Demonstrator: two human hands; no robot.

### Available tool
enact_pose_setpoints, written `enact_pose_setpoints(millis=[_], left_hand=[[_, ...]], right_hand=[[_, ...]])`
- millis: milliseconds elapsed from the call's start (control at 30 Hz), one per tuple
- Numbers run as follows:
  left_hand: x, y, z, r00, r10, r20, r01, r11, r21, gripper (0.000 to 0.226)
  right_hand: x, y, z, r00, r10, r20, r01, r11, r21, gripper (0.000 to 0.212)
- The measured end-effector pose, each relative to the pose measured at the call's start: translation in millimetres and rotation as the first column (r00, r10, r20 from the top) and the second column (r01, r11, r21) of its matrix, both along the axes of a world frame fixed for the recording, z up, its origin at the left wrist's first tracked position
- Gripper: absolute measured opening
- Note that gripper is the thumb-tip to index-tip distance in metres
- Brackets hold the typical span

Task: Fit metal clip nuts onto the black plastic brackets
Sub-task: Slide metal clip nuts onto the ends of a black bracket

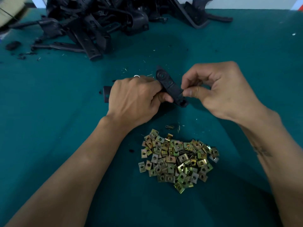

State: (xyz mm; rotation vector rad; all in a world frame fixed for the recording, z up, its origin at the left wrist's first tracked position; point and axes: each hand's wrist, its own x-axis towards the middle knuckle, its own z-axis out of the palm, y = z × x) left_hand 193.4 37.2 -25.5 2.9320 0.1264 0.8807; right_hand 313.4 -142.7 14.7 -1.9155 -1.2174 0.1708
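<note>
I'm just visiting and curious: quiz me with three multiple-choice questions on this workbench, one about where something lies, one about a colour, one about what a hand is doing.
1. Where does the pile of clip nuts lie?
A. Near the person, between the forearms
B. At the far edge of the table
C. Inside a box

2. What colour is the table cover?
A. Red
B. Teal green
C. White

3. What is the left hand doing?
A. Lying flat on the table
B. Scooping up nuts
C. Gripping a black bracket

Answers: 1 A, the brass-coloured heap sits nearest the camera; 2 B, the cloth is teal all over; 3 C, its fingers curl round the bracket while the right hand pinches at the bracket's edge.
</note>
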Motion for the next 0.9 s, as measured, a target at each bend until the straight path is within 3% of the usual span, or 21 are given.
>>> enact_pose_setpoints(millis=[233, 367, 433, 500, 600, 633, 767, 900], left_hand=[[0.8, 2.6, -2.0, 0.999, 0.042, -0.028, -0.043, 0.999, -0.011, 0.043], [-0.3, 2.1, -1.7, 1.0, 0.015, 0.002, -0.015, 0.998, -0.061, 0.047], [-0.6, 0.1, 0.0, 0.998, -0.015, 0.06, 0.021, 0.995, -0.101, 0.052], [-0.4, -1.6, 1.5, 0.994, -0.032, 0.1, 0.044, 0.992, -0.117, 0.053], [-0.7, -0.9, 1.3, 0.989, -0.025, 0.146, 0.043, 0.992, -0.12, 0.055], [-1.3, -0.2, 0.9, 0.987, -0.021, 0.159, 0.041, 0.992, -0.122, 0.056], [-1.7, -0.4, 0.0, 0.984, -0.035, 0.174, 0.057, 0.99, -0.127, 0.055], [-1.8, -0.8, -0.7, 0.976, -0.082, 0.201, 0.113, 0.983, -0.144, 0.059]], right_hand=[[-4.4, 7.1, -6.8, 0.972, 0.008, -0.234, 0.01, 0.997, 0.078, 0.034], [-5.0, 7.1, -7.0, 0.927, 0.044, -0.373, 0.017, 0.987, 0.158, 0.035], [-4.2, 4.8, -5.3, 0.787, 0.131, -0.602, 0.042, 0.963, 0.265, 0.027], [-4.8, 5.6, -6.1, 0.578, 0.178, -0.797, 0.095, 0.955, 0.282, 0.028], [-6.7, 6.7, -13.4, 0.351, 0.22, -0.91, 0.132, 0.951, 0.281, 0.004], [-7.9, 7.4, -15.2, 0.294, 0.234, -0.927, 0.121, 0.953, 0.279, 0.001], [-8.2, 7.8, -17.8, 0.143, 0.258, -0.956, 0.087, 0.958, 0.272, 0.034], [-4.9, 7.7, -18.2, 0.013, 0.293, -0.956, -0.014, 0.956, 0.293, 0.042]])
